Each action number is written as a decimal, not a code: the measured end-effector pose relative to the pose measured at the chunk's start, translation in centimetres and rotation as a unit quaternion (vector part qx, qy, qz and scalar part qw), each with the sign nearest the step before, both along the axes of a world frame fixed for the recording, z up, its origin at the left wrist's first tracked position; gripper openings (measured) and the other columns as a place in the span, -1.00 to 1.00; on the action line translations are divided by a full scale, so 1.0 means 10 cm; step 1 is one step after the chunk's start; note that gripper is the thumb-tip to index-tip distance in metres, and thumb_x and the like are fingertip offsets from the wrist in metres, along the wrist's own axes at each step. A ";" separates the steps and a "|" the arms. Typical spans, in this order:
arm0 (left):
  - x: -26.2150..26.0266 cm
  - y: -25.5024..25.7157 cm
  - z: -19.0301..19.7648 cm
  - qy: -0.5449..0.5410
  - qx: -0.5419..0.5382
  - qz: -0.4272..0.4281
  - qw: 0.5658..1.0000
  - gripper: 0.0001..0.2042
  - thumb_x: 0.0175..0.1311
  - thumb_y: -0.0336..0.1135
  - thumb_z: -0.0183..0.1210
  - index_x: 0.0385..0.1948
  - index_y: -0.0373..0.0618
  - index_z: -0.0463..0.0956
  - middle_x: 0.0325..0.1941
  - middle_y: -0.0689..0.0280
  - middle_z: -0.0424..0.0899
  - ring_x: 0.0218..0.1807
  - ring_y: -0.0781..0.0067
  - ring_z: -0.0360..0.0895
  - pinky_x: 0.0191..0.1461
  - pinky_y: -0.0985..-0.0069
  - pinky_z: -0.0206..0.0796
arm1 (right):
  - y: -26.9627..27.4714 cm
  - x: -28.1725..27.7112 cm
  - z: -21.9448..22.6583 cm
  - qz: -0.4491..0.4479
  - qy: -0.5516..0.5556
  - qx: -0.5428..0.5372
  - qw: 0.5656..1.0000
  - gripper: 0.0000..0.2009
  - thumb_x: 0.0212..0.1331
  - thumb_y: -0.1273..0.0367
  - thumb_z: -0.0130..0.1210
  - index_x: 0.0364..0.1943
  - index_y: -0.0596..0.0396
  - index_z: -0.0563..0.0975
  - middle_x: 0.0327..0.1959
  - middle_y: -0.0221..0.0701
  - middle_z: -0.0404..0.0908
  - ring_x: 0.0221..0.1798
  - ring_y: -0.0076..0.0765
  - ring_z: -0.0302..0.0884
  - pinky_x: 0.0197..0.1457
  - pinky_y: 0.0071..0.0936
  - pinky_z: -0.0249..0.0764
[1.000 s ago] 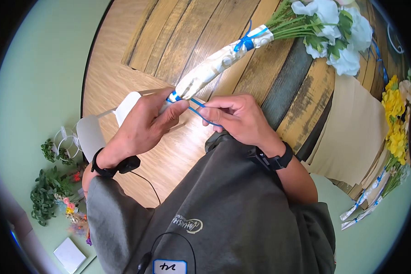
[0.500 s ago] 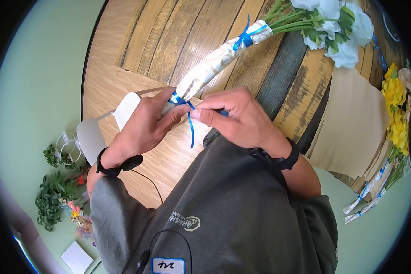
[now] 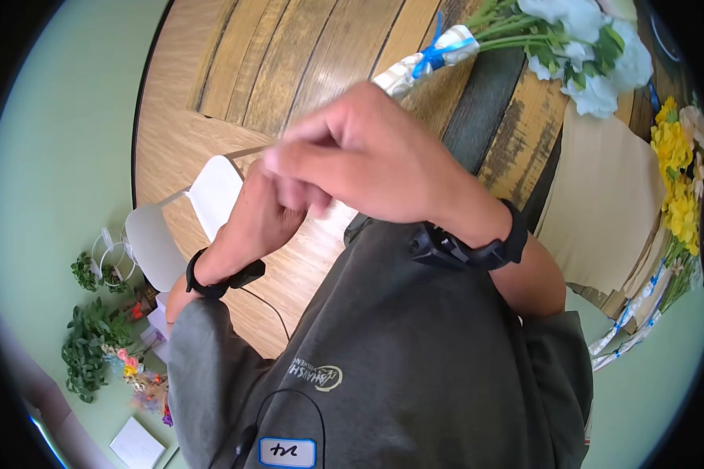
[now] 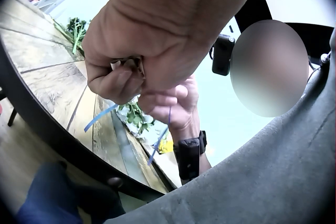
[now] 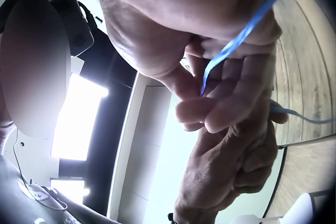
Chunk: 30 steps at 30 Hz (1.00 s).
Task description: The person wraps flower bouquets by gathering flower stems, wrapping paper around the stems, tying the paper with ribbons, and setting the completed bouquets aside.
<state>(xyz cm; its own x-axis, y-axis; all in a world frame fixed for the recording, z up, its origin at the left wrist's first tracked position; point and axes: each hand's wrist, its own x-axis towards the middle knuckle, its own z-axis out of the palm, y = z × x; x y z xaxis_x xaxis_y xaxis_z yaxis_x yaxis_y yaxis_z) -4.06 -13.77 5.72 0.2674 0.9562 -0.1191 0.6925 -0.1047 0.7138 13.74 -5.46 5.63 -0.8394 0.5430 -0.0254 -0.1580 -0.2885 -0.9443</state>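
Note:
My left hand [image 3: 250, 211] grips the stem end of a bouquet. Its curled fingers surround the pale wrapped end [image 4: 126, 64] in the left wrist view. Satiny white wrapping [image 3: 397, 76] runs up to a blue bow [image 3: 432, 58], with white artificial flowers [image 3: 583, 55] beyond. Crossing over the left hand, my right hand [image 3: 360, 160] blurs slightly and hides the lower wrapping in the head view. Between its thumb and fingers it pinches a blue ribbon [image 5: 236, 43]. A second ribbon tail [image 4: 100, 118] sticks out below the left hand.
The bouquet lies over a plank-topped table [image 3: 321, 74]. Beige sheets [image 3: 606, 203] are stacked at the right, beside yellow flowers [image 3: 675, 180] with wrapped stems. White chairs [image 3: 215, 195] stand left of the hands; greenery [image 3: 94, 344] is farther left.
My right hand has swung left across the left hand, covering the lower wrapping. The ribbon tail that hung below the hands is now hidden in the head view. The left hand keeps its grip.

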 end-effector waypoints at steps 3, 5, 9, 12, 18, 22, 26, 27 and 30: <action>-0.07 -0.06 -0.17 0.059 0.107 -0.018 0.992 -0.71 0.44 -0.20 0.14 -0.27 -0.32 0.48 -0.45 0.30 0.61 -0.46 0.38 0.54 -0.36 0.39 0.34 | 0.06 -0.15 0.06 -0.167 0.133 -0.006 0.977 -0.67 0.25 0.28 0.06 -0.42 0.34 0.65 -0.54 -0.26 0.68 -0.44 -0.48 0.65 -0.35 -0.55 0.53; -0.10 -0.03 -0.15 -0.104 -0.292 0.118 0.943 -0.63 0.47 -0.03 0.09 -0.30 -0.23 0.49 -0.61 0.47 0.43 -0.58 0.63 0.33 -0.50 0.55 0.18 | 0.06 0.06 0.09 -0.199 0.082 0.008 0.976 -0.64 0.35 0.23 0.05 -0.26 0.34 0.63 -0.42 -0.26 0.70 -0.36 -0.47 0.66 -0.27 -0.54 0.57; -0.02 -0.02 -0.19 -0.219 -0.353 0.171 0.894 -0.66 0.48 -0.04 0.07 -0.31 -0.17 0.47 -0.67 0.59 0.24 -0.65 0.78 0.08 -0.61 0.67 -0.10 | -0.14 0.58 -0.08 -0.237 -0.100 -0.044 0.965 -0.63 0.39 0.21 0.09 -0.16 0.35 0.62 -0.31 -0.25 0.72 -0.25 -0.46 0.67 -0.13 -0.50 0.59; 0.03 -0.01 -0.16 -0.256 -0.373 0.177 0.874 -0.68 0.49 -0.06 0.08 -0.30 -0.17 0.45 -0.66 0.59 0.20 -0.66 0.79 0.04 -0.62 0.67 -0.15 | -0.48 0.55 -0.47 -0.253 -0.115 -0.045 0.960 -0.68 0.36 0.27 0.13 -0.14 0.36 0.60 -0.30 -0.29 0.71 -0.24 -0.49 0.65 -0.12 -0.52 0.57; 0.08 0.00 -0.14 -0.291 -0.394 0.188 0.851 -0.70 0.49 -0.08 0.08 -0.32 -0.13 0.39 -0.65 0.57 0.18 -0.66 0.79 0.03 -0.62 0.68 -0.18 | -0.68 0.29 -0.75 -0.166 -0.141 -0.010 0.976 -0.71 0.28 0.27 0.19 -0.28 0.31 0.59 -0.56 -0.24 0.56 -0.48 -0.50 0.52 -0.37 -0.47 0.43; 0.09 0.02 -0.11 -0.293 -0.391 0.196 0.850 -0.68 0.49 -0.06 0.08 -0.35 -0.12 0.37 -0.64 0.56 0.19 -0.67 0.79 0.03 -0.63 0.68 -0.18 | -0.64 0.31 -0.63 -0.151 -0.119 -0.084 0.978 -0.67 0.32 0.21 0.17 -0.46 0.24 0.60 -0.68 -0.50 0.45 -0.59 -0.70 0.26 -0.52 -0.56 0.21; 0.07 0.01 -0.15 -0.303 -0.398 0.186 0.846 -0.68 0.48 -0.06 0.09 -0.35 -0.12 0.38 -0.64 0.55 0.21 -0.67 0.78 0.04 -0.63 0.68 -0.18 | -0.64 0.35 -0.67 -0.156 -0.087 -0.121 0.976 -0.63 0.37 0.19 0.15 -0.48 0.21 0.60 -0.64 -0.59 0.48 -0.56 -0.78 0.26 -0.51 -0.61 0.21; 0.08 0.01 -0.15 -0.304 -0.394 0.190 0.846 -0.68 0.48 -0.06 0.09 -0.36 -0.12 0.38 -0.64 0.55 0.21 -0.67 0.78 0.04 -0.63 0.68 -0.18 | -0.62 0.35 -0.66 -0.157 -0.085 -0.121 0.976 -0.63 0.37 0.19 0.15 -0.48 0.21 0.60 -0.64 -0.59 0.48 -0.56 -0.78 0.26 -0.51 -0.61 0.21; 0.12 0.02 -0.12 -0.306 -0.393 0.200 0.844 -0.67 0.48 -0.06 0.09 -0.37 -0.13 0.38 -0.64 0.54 0.22 -0.68 0.77 0.04 -0.63 0.68 -0.17 | -0.61 0.37 -0.66 -0.160 -0.082 -0.117 0.977 -0.65 0.37 0.21 0.15 -0.47 0.23 0.60 -0.64 -0.56 0.48 -0.55 -0.78 0.28 -0.51 -0.60 0.23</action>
<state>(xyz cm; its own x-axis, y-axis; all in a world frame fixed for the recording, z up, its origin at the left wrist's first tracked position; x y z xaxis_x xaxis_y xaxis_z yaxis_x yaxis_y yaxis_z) -2.88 -13.58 4.47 0.1838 0.6749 -0.7146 0.0368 0.7218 0.6911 17.47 -11.53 -0.94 -0.6023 0.7400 -0.2994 -0.1275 -0.4595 -0.8790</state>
